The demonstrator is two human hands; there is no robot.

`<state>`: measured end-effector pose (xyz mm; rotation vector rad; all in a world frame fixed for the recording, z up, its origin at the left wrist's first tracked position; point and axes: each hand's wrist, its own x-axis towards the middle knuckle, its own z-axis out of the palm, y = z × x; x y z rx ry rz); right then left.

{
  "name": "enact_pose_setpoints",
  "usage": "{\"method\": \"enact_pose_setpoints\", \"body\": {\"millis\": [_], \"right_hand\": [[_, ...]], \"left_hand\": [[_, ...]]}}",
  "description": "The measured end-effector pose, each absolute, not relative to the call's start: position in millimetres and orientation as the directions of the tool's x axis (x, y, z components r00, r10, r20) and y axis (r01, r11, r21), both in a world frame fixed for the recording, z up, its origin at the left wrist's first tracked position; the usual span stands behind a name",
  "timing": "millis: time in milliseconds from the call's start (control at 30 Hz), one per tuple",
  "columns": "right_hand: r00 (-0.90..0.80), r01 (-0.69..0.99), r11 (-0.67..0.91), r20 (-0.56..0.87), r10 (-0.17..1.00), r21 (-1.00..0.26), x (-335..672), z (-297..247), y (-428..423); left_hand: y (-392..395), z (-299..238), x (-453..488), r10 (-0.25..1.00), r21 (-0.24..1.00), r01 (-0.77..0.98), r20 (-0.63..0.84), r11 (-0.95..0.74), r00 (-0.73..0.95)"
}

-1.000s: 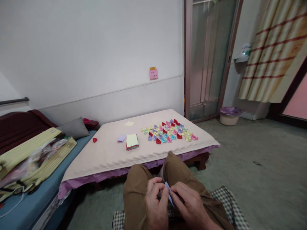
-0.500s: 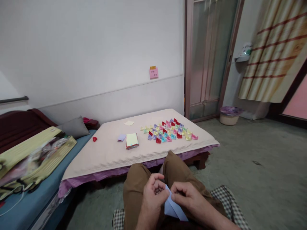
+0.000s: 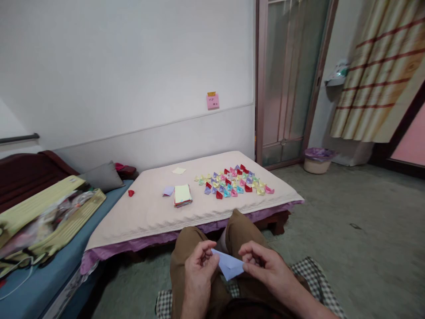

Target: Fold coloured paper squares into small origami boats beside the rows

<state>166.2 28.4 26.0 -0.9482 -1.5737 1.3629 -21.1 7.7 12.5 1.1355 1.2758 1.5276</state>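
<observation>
A folded piece of light blue paper [image 3: 229,266] is stretched between my two hands above my lap, its pointed side downward. My left hand [image 3: 202,268] pinches its left corner between thumb and fingers. At the right corner, my right hand [image 3: 262,263] grips it the same way. Beyond my knees, many small folded paper shapes [image 3: 234,190] in red, pink, yellow, blue and purple lie on the cloth-covered table [image 3: 146,221]. To their left sits a stack of paper squares [image 3: 182,195], pale yellow on top.
Beside the stack lies a purple paper [image 3: 168,191], with a pale yellow sheet [image 3: 179,170] behind it. A red folded piece [image 3: 131,193] is near the table's left edge. A blue-covered seat [image 3: 66,248] stands left; a lined bin [image 3: 318,160] stands on the floor at right.
The blue paper has turned from a steep slant to lying nearly crosswise, point down. My hands have moved apart, each now at one of its corners.
</observation>
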Motion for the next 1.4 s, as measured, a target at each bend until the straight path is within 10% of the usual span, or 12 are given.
{"method": "enact_pose_setpoints", "body": {"millis": [667, 1400], "right_hand": [[-0.494, 0.289, 0.634, 0.456, 0.741, -0.717, 173.0, 27.6, 22.7], [-0.474, 0.374, 0.628, 0.441, 0.762, -0.683, 166.0, 26.0, 20.2]], "left_hand": [[-2.3, 31.6, -20.0, 0.912, 0.832, 0.381, 0.401, -0.403, 0.089], [-10.6, 16.9, -2.4, 0.954, 0.881, 0.366, 0.264, -0.299, 0.145]]}}
